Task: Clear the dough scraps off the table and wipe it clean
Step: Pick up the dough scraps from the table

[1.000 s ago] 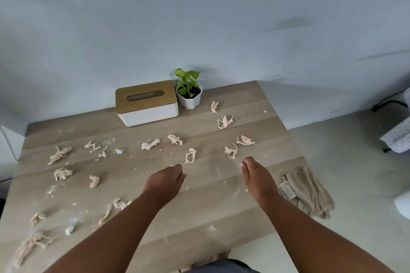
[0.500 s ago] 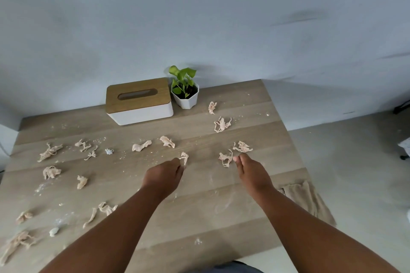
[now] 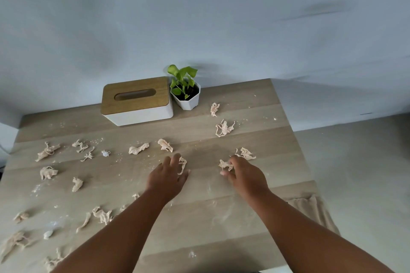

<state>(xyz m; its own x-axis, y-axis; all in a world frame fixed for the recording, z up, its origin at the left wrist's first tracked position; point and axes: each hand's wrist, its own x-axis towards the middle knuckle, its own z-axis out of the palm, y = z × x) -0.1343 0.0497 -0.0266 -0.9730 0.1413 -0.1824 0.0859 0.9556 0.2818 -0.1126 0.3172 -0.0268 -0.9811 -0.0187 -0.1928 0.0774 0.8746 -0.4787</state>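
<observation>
Several pale dough scraps lie scattered over the wooden table [image 3: 221,224], with flour dust around them. My left hand [image 3: 168,176] reaches to mid-table and pinches a thin dough scrap [image 3: 183,164] between index finger and thumb. A little to the right, my right hand [image 3: 246,177] curls its fingers round another scrap [image 3: 224,165]. A further scrap [image 3: 246,153] lies just beyond the right hand. More scraps sit at the back right [image 3: 224,128] and along the left side [image 3: 47,172]. A beige cloth [image 3: 310,208] hangs over the table's right edge.
A white tissue box with a wooden lid [image 3: 137,102] and a small potted plant [image 3: 186,93] stand at the back against the wall. The table's right edge drops to a pale floor [image 3: 355,184].
Both hands have moved forward across the table. Each has reached a dough scrap and closed its fingers on it. The view has shifted a little to the left.
</observation>
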